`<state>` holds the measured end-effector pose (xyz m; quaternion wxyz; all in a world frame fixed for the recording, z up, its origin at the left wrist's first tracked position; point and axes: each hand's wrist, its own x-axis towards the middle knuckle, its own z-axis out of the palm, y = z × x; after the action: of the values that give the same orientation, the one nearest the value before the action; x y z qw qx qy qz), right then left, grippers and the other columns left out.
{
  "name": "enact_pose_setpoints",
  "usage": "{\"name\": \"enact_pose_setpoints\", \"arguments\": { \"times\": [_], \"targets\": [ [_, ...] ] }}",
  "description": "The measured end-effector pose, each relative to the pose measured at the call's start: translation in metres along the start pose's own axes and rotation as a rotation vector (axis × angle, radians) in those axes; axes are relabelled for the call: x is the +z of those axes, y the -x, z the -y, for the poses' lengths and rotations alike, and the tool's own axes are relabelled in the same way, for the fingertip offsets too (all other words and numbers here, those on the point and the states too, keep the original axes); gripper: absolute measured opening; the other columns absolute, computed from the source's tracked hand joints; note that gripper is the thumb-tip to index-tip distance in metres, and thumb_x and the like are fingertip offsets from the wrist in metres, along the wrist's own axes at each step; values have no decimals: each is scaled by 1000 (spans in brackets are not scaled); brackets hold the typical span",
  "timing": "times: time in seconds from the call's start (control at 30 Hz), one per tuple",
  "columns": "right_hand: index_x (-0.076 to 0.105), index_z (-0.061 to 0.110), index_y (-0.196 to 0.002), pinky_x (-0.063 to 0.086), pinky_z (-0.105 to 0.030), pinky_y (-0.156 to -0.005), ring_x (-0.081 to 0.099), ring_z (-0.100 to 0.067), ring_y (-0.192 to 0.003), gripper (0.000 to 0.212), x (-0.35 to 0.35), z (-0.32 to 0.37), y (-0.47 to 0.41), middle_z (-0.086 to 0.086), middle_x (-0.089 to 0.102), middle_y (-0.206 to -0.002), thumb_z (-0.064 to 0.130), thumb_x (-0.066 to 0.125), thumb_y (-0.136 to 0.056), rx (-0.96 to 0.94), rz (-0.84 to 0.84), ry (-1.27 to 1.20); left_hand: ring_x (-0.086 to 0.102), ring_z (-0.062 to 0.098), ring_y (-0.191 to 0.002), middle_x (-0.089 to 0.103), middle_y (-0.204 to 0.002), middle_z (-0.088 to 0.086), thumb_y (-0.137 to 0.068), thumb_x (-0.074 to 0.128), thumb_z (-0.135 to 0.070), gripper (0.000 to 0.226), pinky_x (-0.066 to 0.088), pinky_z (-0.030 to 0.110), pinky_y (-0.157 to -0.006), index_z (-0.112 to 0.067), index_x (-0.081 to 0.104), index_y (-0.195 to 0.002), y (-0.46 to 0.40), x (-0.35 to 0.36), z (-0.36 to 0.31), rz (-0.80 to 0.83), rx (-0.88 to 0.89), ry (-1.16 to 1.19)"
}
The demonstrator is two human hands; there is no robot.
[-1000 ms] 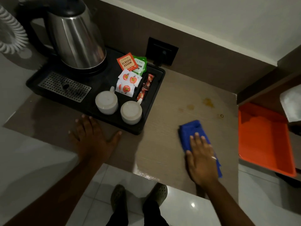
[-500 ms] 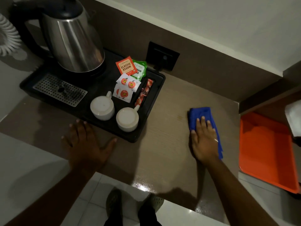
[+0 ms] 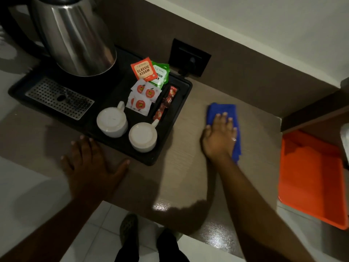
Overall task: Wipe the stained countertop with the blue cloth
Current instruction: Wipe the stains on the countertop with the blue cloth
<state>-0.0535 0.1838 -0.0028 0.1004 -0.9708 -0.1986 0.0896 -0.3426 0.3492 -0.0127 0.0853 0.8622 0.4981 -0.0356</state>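
At the bottom of the frame I see feet on the tiled floor [image 3: 88, 220], then the near edge of the desk [image 3: 181, 178], where a glossy patch catches the light. My left hand [image 3: 90, 165] lies flat on the desk at lower left, its grip spread wide with nothing in it, just in front of the black tray [image 3: 170, 133]; I judge it is there only as a brace. Right of centre, my right hand [image 3: 220, 137] presses flat on the blue cloth [image 3: 222, 110], fingers together and extended, not pinching, pinning the cloth to the desk. The cloth lies between the tray and the orange tray [image 3: 309, 178] at the right edge.

I judge the wiping stroke is in hand. No stain shows on the bare surface around the cloth, though the light is dim. The next move calls for steady downward pressure and a sweep kept clear of the tray's corner.

Farther up, two cups [image 3: 112, 121] sit upside down, with sachets [image 3: 143, 99], and the steel kettle [image 3: 75, 35] at upper left.
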Motion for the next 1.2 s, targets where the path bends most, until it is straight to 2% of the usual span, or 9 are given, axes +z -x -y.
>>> {"name": "enact_pose_setpoints", "arguments": {
  "times": [0.1,0.2,0.37,0.53,0.6,0.77,0.93,1.07,1.2],
  "targets": [
    [9,22,-150,-2,-41,-118,1,-21,-148,59,3,-14,62,0,6,-160,45,19,-97,-316,94,33,13,43,-147,18,-159,26,-72,28,-85,117,12,66,-114,2,20,-150,0,0,0,13,8,17],
    [13,25,-149,4,-44,-119,5,-19,-148,58,-13,-83,90,3,10,-158,47,20,-96,-384,126,25,11,42,-148,16,-160,26,-71,26,-86,119,11,67,-115,2,19,-150,-2,-2,0,33,3,10],
    [20,12,-149,5,-47,-119,9,-30,-147,59,-36,-139,21,-12,15,-159,40,26,-97,-44,-1,51,9,40,-149,15,-162,23,-69,31,-85,119,10,65,-115,1,20,-151,-1,-6,-4,45,-10,7],
    [16,9,-150,3,-51,-116,5,-34,-147,60,-34,-64,-75,-12,8,-161,34,29,-96,573,-120,-29,0,35,-152,5,-165,18,-65,20,-90,125,2,61,-118,-3,11,-154,-2,-7,-3,75,-21,6],
    [9,9,-151,-2,-52,-117,-2,-33,-147,60,-25,-19,-89,-11,1,-161,32,25,-97,602,-63,-87,2,35,-151,7,-164,18,-66,21,-90,124,6,61,-117,-4,12,-154,-3,-7,-2,70,-26,-23],
    [11,12,-150,1,-50,-117,3,-32,-147,60,4,49,-68,-10,6,-161,36,24,-96,-18,1,13,10,38,-149,16,-162,21,-66,28,-88,122,14,65,-115,-2,18,-152,-4,-7,-2,63,-25,-42],
    [17,23,-150,6,-47,-119,9,-24,-147,60,-22,-42,-51,-3,15,-160,49,20,-95,-469,166,81,12,40,-149,17,-161,23,-68,29,-87,121,16,67,-114,0,18,-151,-2,-7,-4,46,-28,-34],
    [24,8,-148,10,-49,-119,16,-33,-146,65,-43,-144,-31,-19,19,-157,41,23,-92,-95,-11,90,14,43,-147,19,-160,26,-72,28,-85,118,16,67,-113,2,19,-150,0,-6,-4,16,-12,-2],
    [20,8,-148,13,-52,-116,14,-37,-145,59,-29,-117,-14,-18,16,-159,36,29,-97,325,-122,67,12,42,-148,14,-161,24,-73,33,-83,116,10,65,-115,1,16,-151,3,-3,-3,17,-2,21]
  ]
}}
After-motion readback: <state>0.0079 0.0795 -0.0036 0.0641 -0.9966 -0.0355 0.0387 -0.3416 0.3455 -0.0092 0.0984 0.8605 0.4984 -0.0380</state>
